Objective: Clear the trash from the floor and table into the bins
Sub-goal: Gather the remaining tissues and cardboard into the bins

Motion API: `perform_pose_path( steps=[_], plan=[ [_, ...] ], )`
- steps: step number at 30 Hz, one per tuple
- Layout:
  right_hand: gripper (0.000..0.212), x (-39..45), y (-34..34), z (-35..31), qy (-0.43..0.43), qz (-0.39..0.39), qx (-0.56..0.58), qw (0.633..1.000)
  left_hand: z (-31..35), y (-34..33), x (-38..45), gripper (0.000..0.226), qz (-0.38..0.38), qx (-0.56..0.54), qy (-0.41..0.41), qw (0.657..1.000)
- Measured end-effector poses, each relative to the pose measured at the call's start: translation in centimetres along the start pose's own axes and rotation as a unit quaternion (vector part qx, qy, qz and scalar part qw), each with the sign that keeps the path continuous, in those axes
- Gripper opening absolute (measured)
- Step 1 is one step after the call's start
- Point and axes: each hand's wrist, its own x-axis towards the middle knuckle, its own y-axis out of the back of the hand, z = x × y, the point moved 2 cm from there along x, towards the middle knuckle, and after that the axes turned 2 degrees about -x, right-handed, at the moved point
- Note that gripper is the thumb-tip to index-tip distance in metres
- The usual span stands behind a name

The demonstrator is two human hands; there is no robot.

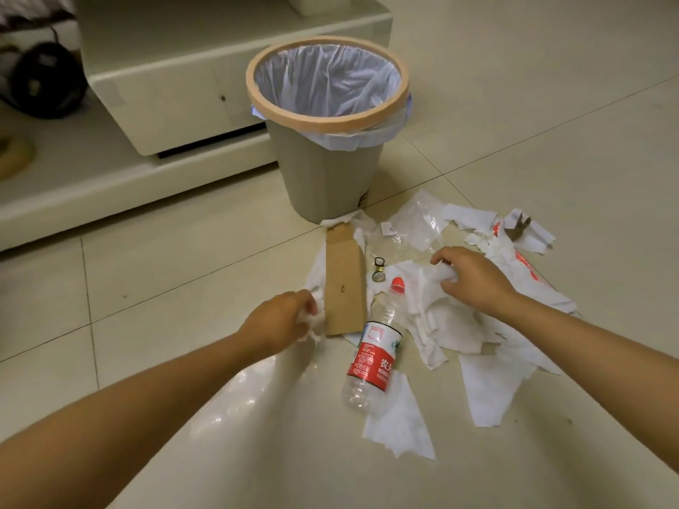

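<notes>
A grey bin with a tan rim and a white liner stands on the tiled floor; it looks empty inside. In front of it lies scattered trash: torn white tissue, a brown cardboard strip, an empty plastic bottle with a red label and cap, clear plastic film, and a small metal ring-pull. My left hand is closed on a crumpled wad of tissue beside the cardboard. My right hand pinches a bunch of tissue from the pile.
A low white cabinet stands right behind the bin on a raised white step. A dark round object sits at the far left. More white and red-printed wrapper pieces lie right of the pile.
</notes>
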Motion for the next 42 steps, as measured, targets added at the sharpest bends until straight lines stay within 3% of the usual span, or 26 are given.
perform_pose_path(
  steps=[6,12,16,19,23,26,27,32,37,40,42],
  plan=[
    [0.047,2.5,-1.5,0.4,-0.015,-0.027,-0.007,1.0,3.4,1.0,1.9,0.052,-0.032,0.023,-0.004,0.999],
    [0.104,2.4,-3.0,1.5,-0.028,-0.166,0.006,0.986,6.0,0.9,3.9,0.058,-0.076,0.061,-0.019,0.995],
    [0.116,2.0,-4.0,2.2,-0.039,-0.166,-0.014,0.985,7.9,1.5,6.5,0.059,-0.061,0.079,-0.03,0.995],
    [0.097,1.6,-4.8,1.8,-0.07,-0.151,-0.039,0.985,9.9,1.4,7.6,0.059,-0.051,0.067,-0.041,0.996],
    [0.041,1.7,-5.3,1.3,-0.035,-0.108,-0.08,0.99,11.0,0.4,8.7,0.056,-0.048,0.061,-0.068,0.995],
    [0.008,1.4,-3.8,2.2,-0.07,-0.028,0.031,0.997,10.7,0.4,9.1,0.053,-0.052,0.033,-0.051,0.997],
    [0.006,1.2,-3.3,2.7,-0.088,0.017,0.07,0.994,10.7,0.5,9.3,0.052,-0.052,0.021,-0.042,0.998],
    [0.026,0.6,-2.1,4.6,-0.163,0.159,0.195,0.954,11.5,1.7,10.2,0.046,-0.036,0.019,-0.037,0.998],
    [0.029,1.1,-3.0,5.0,-0.242,0.241,0.436,0.833,12.5,0.3,9.7,0.037,-0.036,-0.033,-0.026,0.998],
    [0.037,1.9,-2.5,4.7,-0.225,0.249,0.496,0.801,13.0,-0.8,9.7,0.037,-0.054,-0.049,-0.013,0.997],
    [0.031,2.1,-2.7,4.7,-0.242,0.262,0.532,0.768,13.4,-1.2,9.7,0.039,-0.062,-0.111,0.006,0.992]
  ],
)
